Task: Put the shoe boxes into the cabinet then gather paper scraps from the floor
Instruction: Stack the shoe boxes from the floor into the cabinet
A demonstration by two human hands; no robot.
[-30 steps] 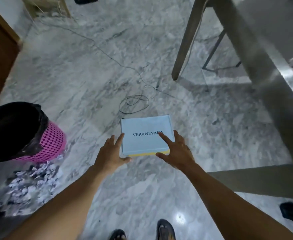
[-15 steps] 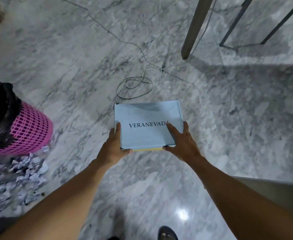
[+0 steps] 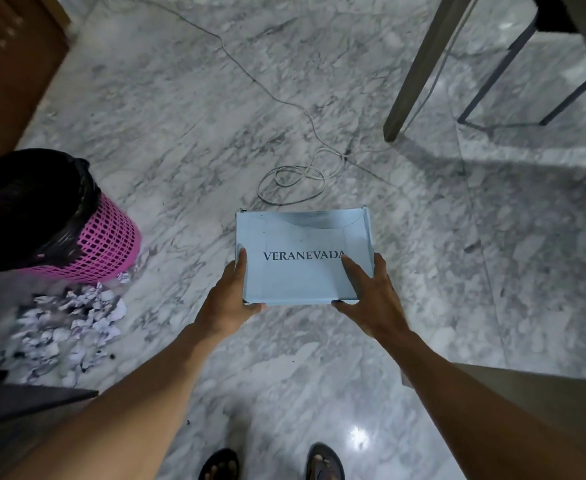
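Above the marble floor (image 3: 180, 133), both hands (image 3: 229, 303) now hold the shoe box (image 3: 302, 271) lifted higher than before.

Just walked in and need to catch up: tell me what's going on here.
A person is standing on the marble floor, holding a light blue shoe box with both hands: the left hand grips its near left corner and the right hand its near right corner. It has not reached any cabinet. A pile of paper scraps lies ungathered beside a pink bin lined with a black bag. A loose cable lies on the floor beyond the box.
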